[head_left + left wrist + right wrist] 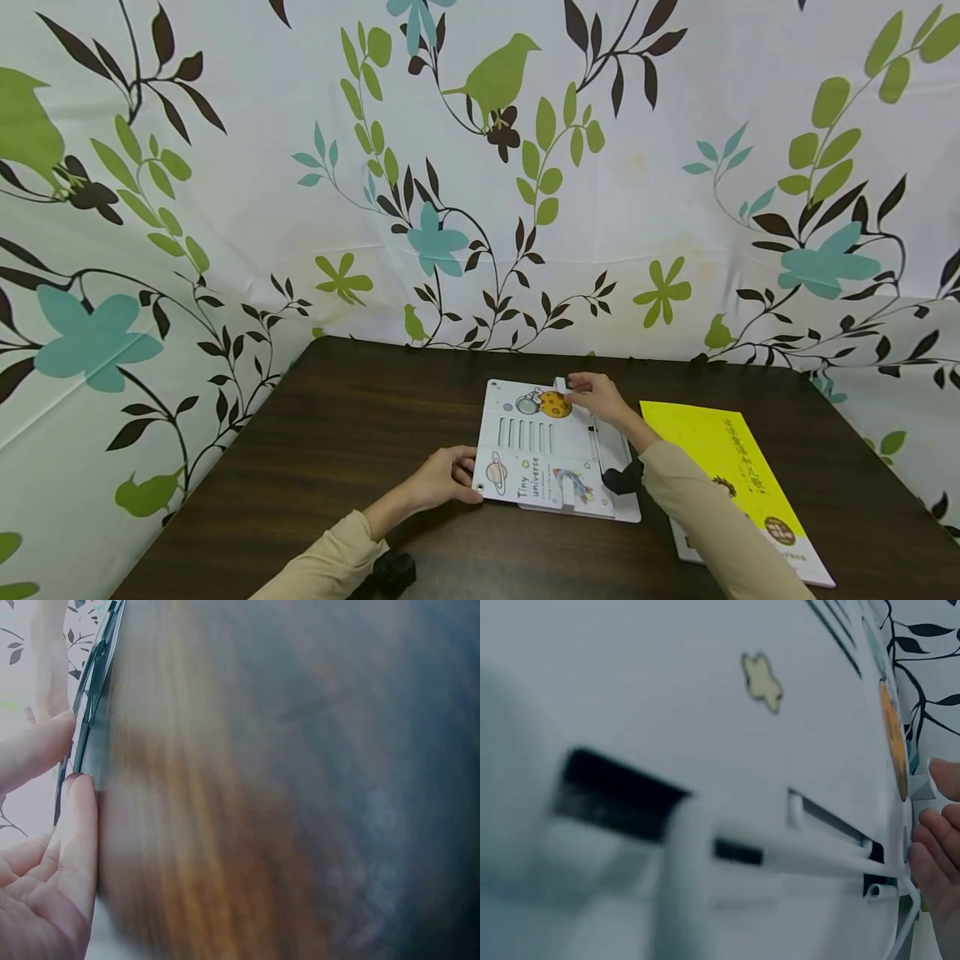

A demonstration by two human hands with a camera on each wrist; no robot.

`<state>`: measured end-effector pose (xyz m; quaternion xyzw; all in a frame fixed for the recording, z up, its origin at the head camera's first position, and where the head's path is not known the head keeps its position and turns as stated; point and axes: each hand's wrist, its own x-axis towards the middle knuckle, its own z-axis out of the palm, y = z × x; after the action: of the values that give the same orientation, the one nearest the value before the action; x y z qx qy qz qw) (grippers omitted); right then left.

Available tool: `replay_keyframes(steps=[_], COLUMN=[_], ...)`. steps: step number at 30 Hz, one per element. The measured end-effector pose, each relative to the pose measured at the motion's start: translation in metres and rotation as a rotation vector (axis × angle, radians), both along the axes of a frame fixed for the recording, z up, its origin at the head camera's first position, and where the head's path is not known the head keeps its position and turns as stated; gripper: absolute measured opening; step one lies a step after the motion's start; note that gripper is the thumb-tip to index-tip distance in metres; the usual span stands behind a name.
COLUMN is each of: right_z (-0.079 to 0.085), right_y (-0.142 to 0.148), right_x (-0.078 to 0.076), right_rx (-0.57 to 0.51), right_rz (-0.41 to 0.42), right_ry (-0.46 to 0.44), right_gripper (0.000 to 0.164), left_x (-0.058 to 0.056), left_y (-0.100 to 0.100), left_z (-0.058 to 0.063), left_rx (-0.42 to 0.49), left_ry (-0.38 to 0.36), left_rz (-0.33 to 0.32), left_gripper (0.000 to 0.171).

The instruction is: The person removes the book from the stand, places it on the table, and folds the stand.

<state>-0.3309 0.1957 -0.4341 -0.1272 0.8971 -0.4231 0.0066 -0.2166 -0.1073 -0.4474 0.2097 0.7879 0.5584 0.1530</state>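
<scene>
A white book stand (525, 442), printed with planets and the words "Tiny universe", lies over the dark table with its back plate showing at the right. My left hand (442, 479) pinches its near left edge; in the left wrist view the thumb and fingers (79, 832) close on the thin plate from both sides. At the far edge my right hand (600, 396) holds a small white tab (560, 385), thumb and fingertips around it. The right wrist view shows the stand's white wire support (817, 855) near a slot, with the tab (922, 787) between the fingers.
A yellow and white book (720, 450) lies right of the stand, partly under my right forearm. The dark wooden table (360, 408) meets a patterned cloth (480, 208) behind it. Black wrist cameras sit at both wrists.
</scene>
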Motion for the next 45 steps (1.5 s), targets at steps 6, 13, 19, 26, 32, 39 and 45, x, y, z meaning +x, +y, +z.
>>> replay_keyframes(steps=[6,13,19,26,32,39,45], right_z=[-0.005,-0.004,-0.005,-0.006,-0.004,-0.004,0.007], right_y=[-0.003,-0.003,0.000,0.000,-0.001,-0.001,0.004], right_x=[-0.007,-0.009,-0.007,-0.005,-0.002,0.001,0.012], right_rx=[0.054,0.065,0.052,0.053,0.056,0.068,0.101], right_rz=[-0.013,-0.007,-0.024,-0.029,-0.027,0.018,0.058], right_ry=[0.017,-0.006,-0.048,-0.053,-0.075,-0.098,-0.099], right_gripper=[0.038,0.034,0.034,0.033,0.034,0.042,0.047], left_x=[0.001,0.000,0.000,-0.001,-0.002,-0.003,-0.003], left_y=[0.000,0.000,0.002,0.002,0.001,0.000,0.000], left_z=[0.000,-0.001,-0.002,-0.001,-0.001,-0.003,-0.003], left_rx=[0.005,-0.007,-0.013,-0.039,-0.040,-0.055,-0.064], left_ry=[0.003,0.005,0.011,-0.010,-0.014,0.003,-0.002], left_rz=[-0.009,0.003,0.004,0.013,0.007,0.014,0.019], left_gripper=[0.062,0.061,0.060,0.059,0.060,0.058,0.055])
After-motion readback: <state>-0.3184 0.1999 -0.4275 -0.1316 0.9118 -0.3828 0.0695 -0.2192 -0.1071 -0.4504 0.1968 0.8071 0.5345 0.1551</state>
